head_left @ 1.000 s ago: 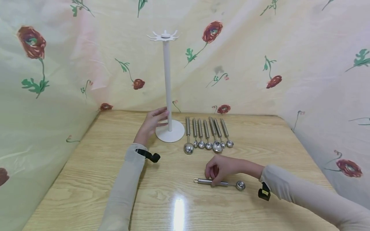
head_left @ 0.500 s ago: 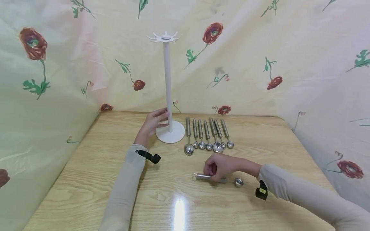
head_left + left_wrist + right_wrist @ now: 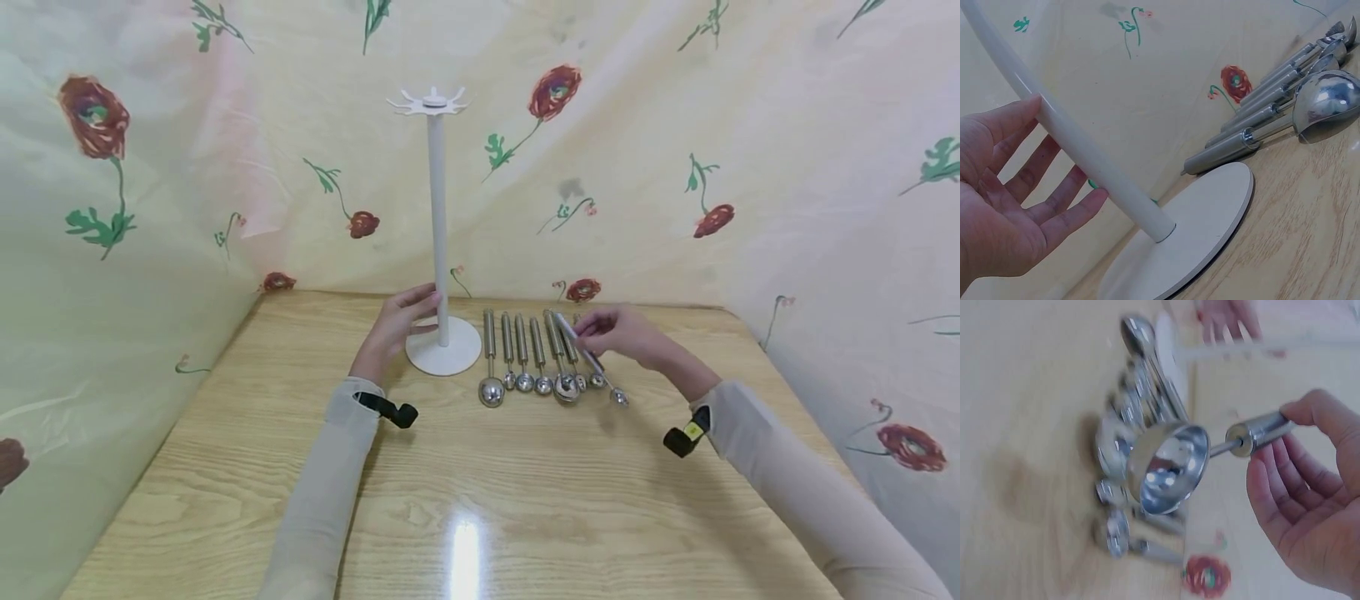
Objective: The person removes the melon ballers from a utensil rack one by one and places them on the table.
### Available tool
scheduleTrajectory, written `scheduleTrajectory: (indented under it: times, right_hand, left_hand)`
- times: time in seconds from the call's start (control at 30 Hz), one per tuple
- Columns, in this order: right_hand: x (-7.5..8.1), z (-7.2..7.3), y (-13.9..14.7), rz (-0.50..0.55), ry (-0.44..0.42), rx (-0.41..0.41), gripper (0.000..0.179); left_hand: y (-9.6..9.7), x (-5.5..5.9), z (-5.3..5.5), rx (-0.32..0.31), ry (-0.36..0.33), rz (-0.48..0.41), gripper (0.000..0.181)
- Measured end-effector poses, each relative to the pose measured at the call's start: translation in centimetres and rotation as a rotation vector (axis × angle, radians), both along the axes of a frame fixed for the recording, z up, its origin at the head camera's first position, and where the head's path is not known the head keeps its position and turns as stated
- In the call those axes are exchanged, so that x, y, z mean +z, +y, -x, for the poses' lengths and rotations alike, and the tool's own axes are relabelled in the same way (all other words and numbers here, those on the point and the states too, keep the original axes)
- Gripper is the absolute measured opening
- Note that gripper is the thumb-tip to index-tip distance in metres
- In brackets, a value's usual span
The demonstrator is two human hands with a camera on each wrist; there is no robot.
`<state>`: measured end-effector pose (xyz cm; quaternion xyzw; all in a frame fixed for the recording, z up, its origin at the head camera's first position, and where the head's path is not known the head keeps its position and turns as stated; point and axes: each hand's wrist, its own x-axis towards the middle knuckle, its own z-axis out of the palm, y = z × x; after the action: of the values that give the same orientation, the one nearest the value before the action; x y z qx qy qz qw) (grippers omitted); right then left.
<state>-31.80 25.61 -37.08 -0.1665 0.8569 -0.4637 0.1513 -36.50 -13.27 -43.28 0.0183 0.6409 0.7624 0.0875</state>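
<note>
My right hand [image 3: 622, 333] pinches the handle of a steel melon baller [image 3: 1169, 465] between thumb and fingertips. Its small round bowl hangs down to the right, above the right end of a row of similar steel scoops [image 3: 536, 337]. The left hand [image 3: 397, 325] holds the pole of a white stand [image 3: 438, 217] low down, thumb on one side and fingers reaching behind it. In the left wrist view a gap shows between the palm and the pole [image 3: 1088, 150]. The stand is upright on its round base [image 3: 442, 358].
Prongs fan out at the stand's top [image 3: 432, 104]. The row of scoops lies just right of the base, handles toward the back. A floral cloth [image 3: 637, 125] rises behind the wooden table [image 3: 420, 475] and at both sides.
My right hand has lifted the melon baller from the front of the table and carried it back to the row's right end, turning its bowl toward me. The left hand stays on the pole.
</note>
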Motion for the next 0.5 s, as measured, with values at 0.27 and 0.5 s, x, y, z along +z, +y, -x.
scheduleTrajectory:
  times: [0.27,0.5]
  right_hand:
    - [-1.4,3.0,3.3,0.004,0.018,-0.246,0.041]
    - [-3.2,4.4,4.8,0.037,-0.015,-0.355,0.046]
  left_hand:
    - [-0.1,-0.2,-0.1,-0.005,0.007,-0.003,0.046]
    - [-0.1,0.2,-0.3,-0.01,0.014,0.005,0.045]
